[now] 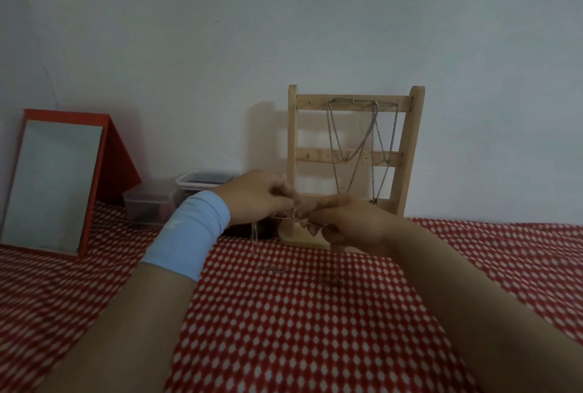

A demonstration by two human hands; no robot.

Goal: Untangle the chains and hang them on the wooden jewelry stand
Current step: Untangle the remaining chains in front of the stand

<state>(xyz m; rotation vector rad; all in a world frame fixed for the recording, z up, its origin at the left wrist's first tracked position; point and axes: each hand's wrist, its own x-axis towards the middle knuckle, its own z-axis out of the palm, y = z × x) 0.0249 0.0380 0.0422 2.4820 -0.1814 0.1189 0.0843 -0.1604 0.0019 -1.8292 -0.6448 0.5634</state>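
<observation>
A wooden jewelry stand (407, 146) stands upright against the wall, with silver chains (356, 143) draped from the hooks of its top bar. In front of its base, my left hand (255, 197) and my right hand (350, 222) meet and each pinches a thin tangled chain (256, 244). A short stretch of it runs taut between my fingers. The remainder hangs down, and its end lies on the red patterned cloth (284, 329). My left wrist wears a light blue band.
A red-framed mirror (53, 184) leans at the far left. Clear plastic boxes (157, 203) with dark contents sit behind my left hand, near the wall. A small dark piece (334, 281) lies on the cloth below my right hand.
</observation>
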